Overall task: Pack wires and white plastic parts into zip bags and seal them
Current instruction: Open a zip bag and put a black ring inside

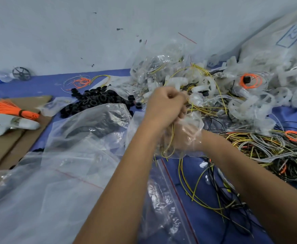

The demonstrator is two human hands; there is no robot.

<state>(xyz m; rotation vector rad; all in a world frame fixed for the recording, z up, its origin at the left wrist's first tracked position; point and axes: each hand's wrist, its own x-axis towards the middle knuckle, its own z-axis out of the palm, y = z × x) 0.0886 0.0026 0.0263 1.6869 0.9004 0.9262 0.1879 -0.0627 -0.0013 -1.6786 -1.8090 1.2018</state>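
Observation:
My left hand (165,104) is curled into a fist above the middle of the blue mat, pinching yellow wires (197,110) at the mouth of a small clear zip bag (190,125). Just below it, my right hand (184,138) grips that bag, and its fingers show through the plastic. Yellow wire loops hang inside the bag and trail below it. White plastic wheel parts (246,103) are heaped at the right. A tangle of yellow, grey, black and orange wires (276,152) lies further right.
Large clear zip bags (64,173) with red seal lines cover the front left. Black rings (94,101) are piled behind them. An orange wire bundle (6,109) and a grey controller (5,125) lie on cardboard at the left. Filled bags (158,67) stack against the wall.

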